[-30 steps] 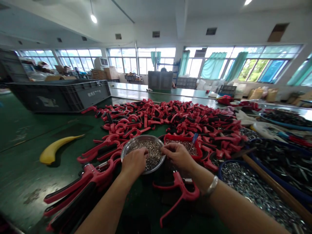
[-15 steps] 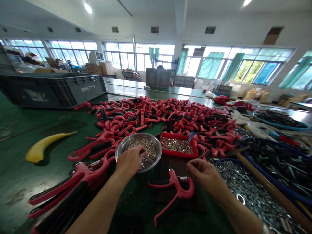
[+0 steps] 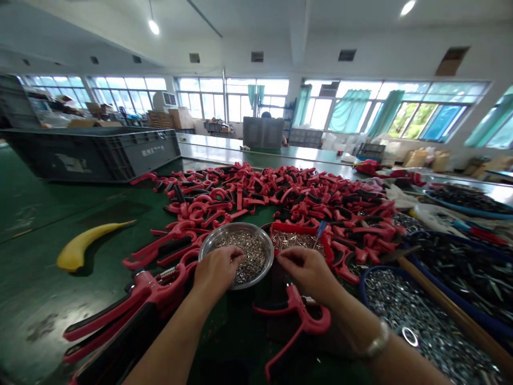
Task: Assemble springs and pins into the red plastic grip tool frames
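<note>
I noted the metal bowl (image 3: 269, 250) on the bench (image 3: 36, 230), holding small parts (image 3: 249, 255), just left of the red tray (image 3: 329, 252). I judged that a wrist lowered onto the rim could tip it and scatter parts; a low right forearm (image 3: 355, 318) could shift the handgrip (image 3: 306, 321) beside it. Remotely, I had the left hand (image 3: 217, 269) over the bowl, back upward, and the right hand (image 3: 311, 272) near its right rim. Fingertips looked gathered on both hands; whether they pinched anything, I could not tell.
</note>
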Tool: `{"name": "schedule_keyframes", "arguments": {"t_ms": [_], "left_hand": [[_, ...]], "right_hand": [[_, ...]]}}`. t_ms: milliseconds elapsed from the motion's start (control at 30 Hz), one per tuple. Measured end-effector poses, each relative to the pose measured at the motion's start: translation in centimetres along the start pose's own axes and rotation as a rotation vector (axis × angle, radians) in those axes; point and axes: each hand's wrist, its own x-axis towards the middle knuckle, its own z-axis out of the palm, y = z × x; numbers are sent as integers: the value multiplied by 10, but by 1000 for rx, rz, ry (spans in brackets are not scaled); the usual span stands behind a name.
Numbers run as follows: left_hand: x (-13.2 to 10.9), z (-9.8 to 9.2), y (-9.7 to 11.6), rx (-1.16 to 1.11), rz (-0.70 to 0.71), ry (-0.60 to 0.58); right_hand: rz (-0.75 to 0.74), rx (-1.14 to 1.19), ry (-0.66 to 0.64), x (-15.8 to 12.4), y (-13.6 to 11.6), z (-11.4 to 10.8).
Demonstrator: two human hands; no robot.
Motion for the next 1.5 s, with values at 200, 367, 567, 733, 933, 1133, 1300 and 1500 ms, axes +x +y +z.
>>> {"name": "schedule_keyframes", "arguments": {"t_ms": [200,367,567,733,933,1133,1300,1500], "left_hand": [[-6,4,8,-131,84,73],[-33,22,45,-395,368,-182],[-48,39,64,-243,409,-228],[-46,42,60,-278,391,-237],[-46,42,60,-377,374,-230],[-44,42,56,-641,349,-213],[-43,43,55,-887,202,-303],[-46,38,65,-1191,44,-439]], "right_hand": [[154,-321,104,-87,21,-60],[192,-284,120,-111,42,-57],[109,-347,178,-102,52,-44],[98,-414,172,-101,53,-44],[-91,-726,173,-99,48,-44],[-323,-973,35,-98,49,-47],[-214,-784,-96,-97,50,-59],[30,-462,-3,-98,26,-63]]}}
